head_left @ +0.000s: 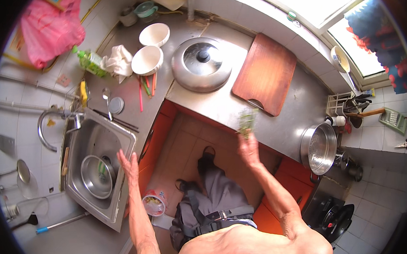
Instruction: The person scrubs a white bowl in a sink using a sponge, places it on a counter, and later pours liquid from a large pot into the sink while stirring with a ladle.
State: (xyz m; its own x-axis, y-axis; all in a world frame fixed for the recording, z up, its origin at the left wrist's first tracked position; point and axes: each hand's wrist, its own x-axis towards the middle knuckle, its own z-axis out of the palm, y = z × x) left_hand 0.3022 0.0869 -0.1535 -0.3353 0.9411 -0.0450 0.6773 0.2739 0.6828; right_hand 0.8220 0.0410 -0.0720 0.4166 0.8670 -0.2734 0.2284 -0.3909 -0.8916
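My right hand grips a bunch of green herbs or leafy greens, blurred, at the counter's front edge below a wooden chopping board. By the near rim of the steel sink is my left hand, fingers spread and holding nothing. Inside the sink sits a metal bowl with something green in it. A domed steel lid with a glass centre stands on the counter left of the board.
Two white bowls, a crumpled cloth, coloured sticks, a spoon and a jar lid lie on the left counter. A steel steamer pot stands at right. A waste bin is on the floor.
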